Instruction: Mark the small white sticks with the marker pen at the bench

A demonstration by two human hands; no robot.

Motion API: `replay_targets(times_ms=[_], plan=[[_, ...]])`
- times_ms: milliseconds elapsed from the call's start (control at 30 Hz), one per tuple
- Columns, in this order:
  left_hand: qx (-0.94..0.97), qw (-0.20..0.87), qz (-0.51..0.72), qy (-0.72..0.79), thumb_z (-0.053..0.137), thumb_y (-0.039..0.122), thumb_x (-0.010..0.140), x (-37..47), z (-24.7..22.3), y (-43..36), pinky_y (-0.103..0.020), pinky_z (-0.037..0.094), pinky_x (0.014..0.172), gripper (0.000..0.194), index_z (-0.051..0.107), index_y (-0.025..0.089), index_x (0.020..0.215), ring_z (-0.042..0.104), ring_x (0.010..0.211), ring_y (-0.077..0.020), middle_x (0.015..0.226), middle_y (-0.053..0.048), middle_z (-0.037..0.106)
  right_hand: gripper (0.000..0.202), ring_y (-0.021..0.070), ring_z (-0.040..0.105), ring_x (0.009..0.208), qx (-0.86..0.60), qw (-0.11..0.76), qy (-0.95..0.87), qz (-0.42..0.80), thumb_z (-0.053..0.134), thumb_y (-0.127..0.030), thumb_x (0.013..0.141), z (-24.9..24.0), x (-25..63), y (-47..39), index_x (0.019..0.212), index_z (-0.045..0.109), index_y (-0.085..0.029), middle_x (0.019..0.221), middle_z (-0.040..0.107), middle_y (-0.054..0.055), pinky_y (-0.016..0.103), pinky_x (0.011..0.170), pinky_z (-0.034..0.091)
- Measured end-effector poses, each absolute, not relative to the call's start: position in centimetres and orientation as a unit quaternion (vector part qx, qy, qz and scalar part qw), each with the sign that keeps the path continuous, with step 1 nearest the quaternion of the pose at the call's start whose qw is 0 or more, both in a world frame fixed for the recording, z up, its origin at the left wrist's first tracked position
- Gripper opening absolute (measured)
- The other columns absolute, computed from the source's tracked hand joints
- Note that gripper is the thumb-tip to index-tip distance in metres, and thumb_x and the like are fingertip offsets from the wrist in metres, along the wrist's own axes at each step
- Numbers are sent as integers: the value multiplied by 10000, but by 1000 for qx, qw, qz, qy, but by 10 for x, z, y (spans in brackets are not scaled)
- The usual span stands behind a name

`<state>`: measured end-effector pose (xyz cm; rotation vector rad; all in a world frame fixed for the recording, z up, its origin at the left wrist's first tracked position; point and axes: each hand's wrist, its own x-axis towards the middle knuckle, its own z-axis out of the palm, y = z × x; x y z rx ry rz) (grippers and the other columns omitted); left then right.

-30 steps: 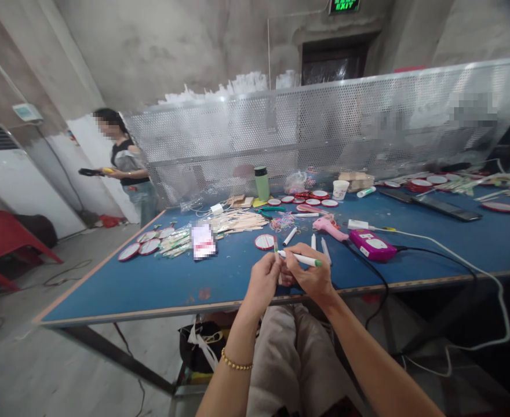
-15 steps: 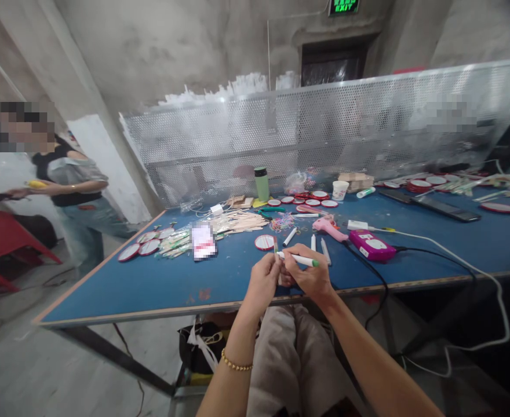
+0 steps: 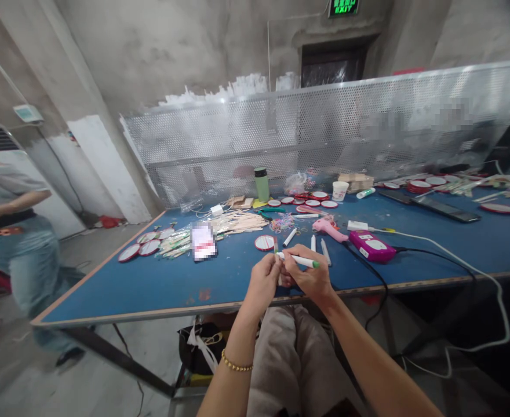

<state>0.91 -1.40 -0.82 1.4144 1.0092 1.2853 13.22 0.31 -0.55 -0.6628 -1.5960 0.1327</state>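
My left hand point(image 3: 263, 279) is closed on a thin wooden craft stick point(image 3: 276, 245), which stands nearly upright above the table's front edge. In my right hand point(image 3: 312, 279) is a white marker pen point(image 3: 301, 260) with a green end pointing right. The pen's other end meets the stick or lies just beside it; the exact contact is too small to tell. A red-rimmed round white disc point(image 3: 264, 242) lies just behind the stick. Several more pens lie near my right hand, among them one white marker point(image 3: 290, 237) with a dark tip.
The blue table point(image 3: 150, 289) holds a pile of wooden sticks point(image 3: 241, 221), a phone point(image 3: 203, 241), a pink glue gun point(image 3: 331, 229), a purple box point(image 3: 372, 246) with cables, a green bottle point(image 3: 261, 185) and a paper cup point(image 3: 340, 191). A person point(image 3: 20, 231) is beyond the left edge.
The person at the far left has moved further left, partly out of view. My hands, the stick and the marker pen have hardly shifted.
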Motion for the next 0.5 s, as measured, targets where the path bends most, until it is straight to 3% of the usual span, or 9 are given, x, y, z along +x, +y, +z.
replay_targets(times_ms=[500], plan=[[573,479,526,406,602,589,765,10,-8,-15,-258,496,538,414,499,189,726,542,508,-119,573,45,529,194,108,550,512,-297,654,-695,37,542,-183,856,-6,132,3,680,624,-190,592,624,-9,221,510,454]])
